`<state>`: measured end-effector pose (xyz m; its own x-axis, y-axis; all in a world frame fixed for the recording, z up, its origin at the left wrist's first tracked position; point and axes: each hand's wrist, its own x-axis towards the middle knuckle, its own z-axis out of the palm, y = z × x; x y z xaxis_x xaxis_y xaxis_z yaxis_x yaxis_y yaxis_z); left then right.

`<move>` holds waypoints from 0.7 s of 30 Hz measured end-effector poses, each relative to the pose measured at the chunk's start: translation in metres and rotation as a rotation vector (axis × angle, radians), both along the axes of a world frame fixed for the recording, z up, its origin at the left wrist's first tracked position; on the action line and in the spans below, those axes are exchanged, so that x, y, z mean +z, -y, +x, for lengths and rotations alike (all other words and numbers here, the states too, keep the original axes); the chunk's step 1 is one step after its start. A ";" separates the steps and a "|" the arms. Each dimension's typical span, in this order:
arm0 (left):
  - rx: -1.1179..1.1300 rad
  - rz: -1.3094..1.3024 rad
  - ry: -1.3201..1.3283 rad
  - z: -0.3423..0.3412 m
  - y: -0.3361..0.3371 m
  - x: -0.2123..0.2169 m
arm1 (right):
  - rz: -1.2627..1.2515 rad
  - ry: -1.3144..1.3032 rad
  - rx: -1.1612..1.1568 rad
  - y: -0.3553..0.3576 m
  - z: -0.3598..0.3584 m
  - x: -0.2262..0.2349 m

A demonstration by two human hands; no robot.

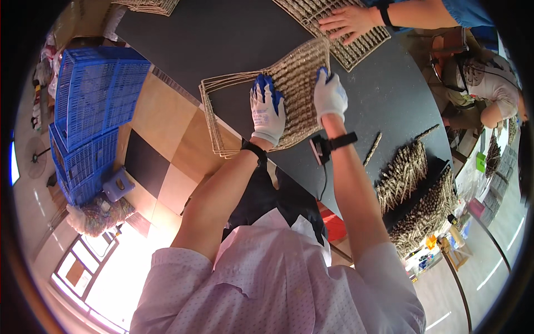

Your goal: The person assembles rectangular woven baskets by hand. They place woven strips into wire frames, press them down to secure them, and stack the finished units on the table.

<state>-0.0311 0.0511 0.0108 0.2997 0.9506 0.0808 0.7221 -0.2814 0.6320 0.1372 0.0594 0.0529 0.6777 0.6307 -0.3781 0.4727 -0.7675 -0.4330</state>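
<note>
A half-woven wire basket frame (300,75) lies on the dark table and juts past its near-left edge. Twisted straw-coloured strands fill its right part, while the left part is bare wire. Both of my hands wear white gloves with blue fingertips. My left hand (267,114) rests on the weave beside the bare section, fingers stretched and somewhat spread. Along the right edge of the frame, my right hand (331,99) is closed on the rim, its blue thumb tip pointing away from me. What its underside touches is hidden.
Across the table (194,36), a co-worker's hand (350,22) lies on another woven panel (364,47). Piles of twisted straw strands (406,172) sit at the right, with a loose strand (373,147) nearby. Blue crates (94,94) and a small blue stool (118,185) stand left.
</note>
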 end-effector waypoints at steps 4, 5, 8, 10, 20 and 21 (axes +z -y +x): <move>0.076 0.016 -0.043 0.000 0.001 -0.005 | 0.028 0.006 0.021 0.012 0.003 0.001; 0.123 0.006 -0.034 -0.002 0.003 -0.013 | 0.091 0.030 0.010 0.027 -0.001 0.007; 0.117 -0.056 -0.093 -0.003 0.003 -0.011 | 0.027 0.050 -0.088 0.096 -0.015 -0.003; 0.019 -0.003 -0.140 -0.001 0.000 -0.010 | -0.034 0.064 -0.158 0.113 -0.023 -0.009; 0.047 0.054 -0.053 0.002 -0.002 -0.006 | 0.008 0.005 -0.031 0.008 0.006 0.005; 0.068 0.018 -0.057 0.003 -0.002 -0.004 | 0.005 0.006 -0.023 0.012 0.006 0.004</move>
